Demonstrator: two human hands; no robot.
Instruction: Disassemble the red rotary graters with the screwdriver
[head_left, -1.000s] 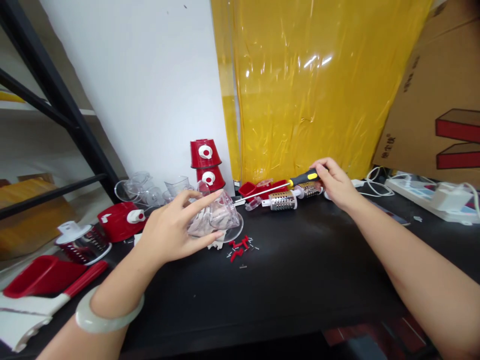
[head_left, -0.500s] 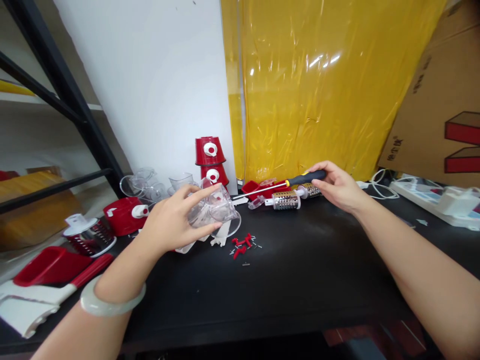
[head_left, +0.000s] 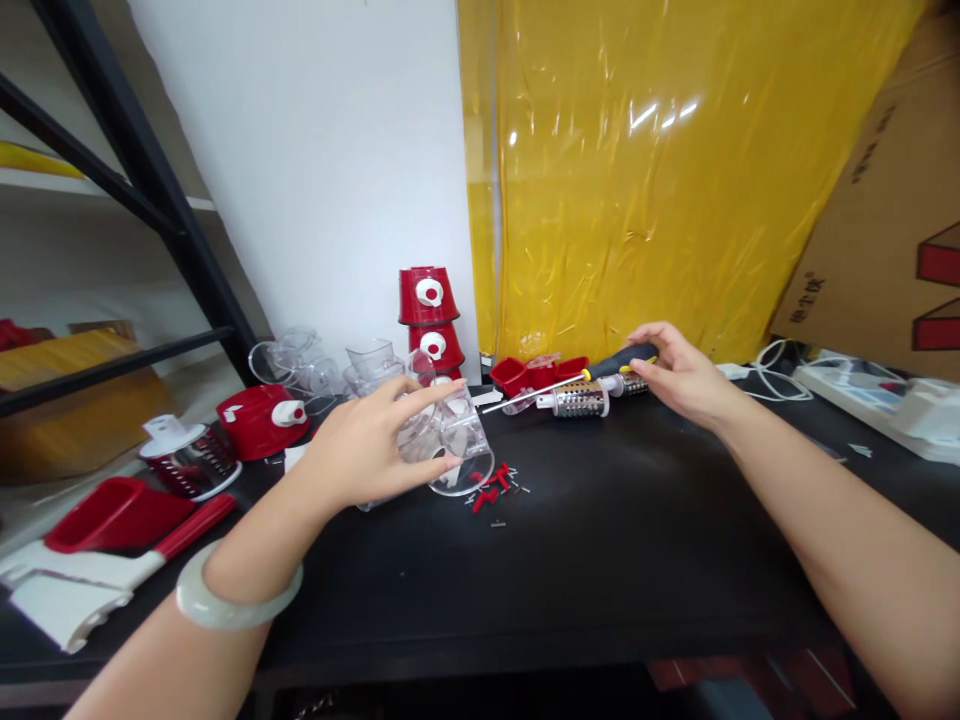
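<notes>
My left hand (head_left: pixel 375 440), a pale bangle on its wrist, grips a clear plastic part (head_left: pixel 461 440) between thumb and fingers, just above the black table. My right hand (head_left: pixel 675 375) is closed round the dark grey and yellow handle of a screwdriver (head_left: pixel 619 362). The shaft points left and its tip is close to the clear part; whether they touch I cannot tell. Small red pieces (head_left: pixel 491 492) and several metal pins lie on the table right of the clear part. Behind the shaft lies a perforated metal drum (head_left: pixel 581 400).
Red housings (head_left: pixel 427 297) are stacked by the white wall. At left are another red housing (head_left: pixel 262 420), a drum with a white top (head_left: pixel 191 460) and a white part with a red handle (head_left: pixel 86 580). A power strip (head_left: pixel 862 395) lies at right.
The clear part has turned in my left hand, its round rim now lower and nearer the red pieces. The screwdriver tilts more steeply down to the left. The whole view has shifted slightly.
</notes>
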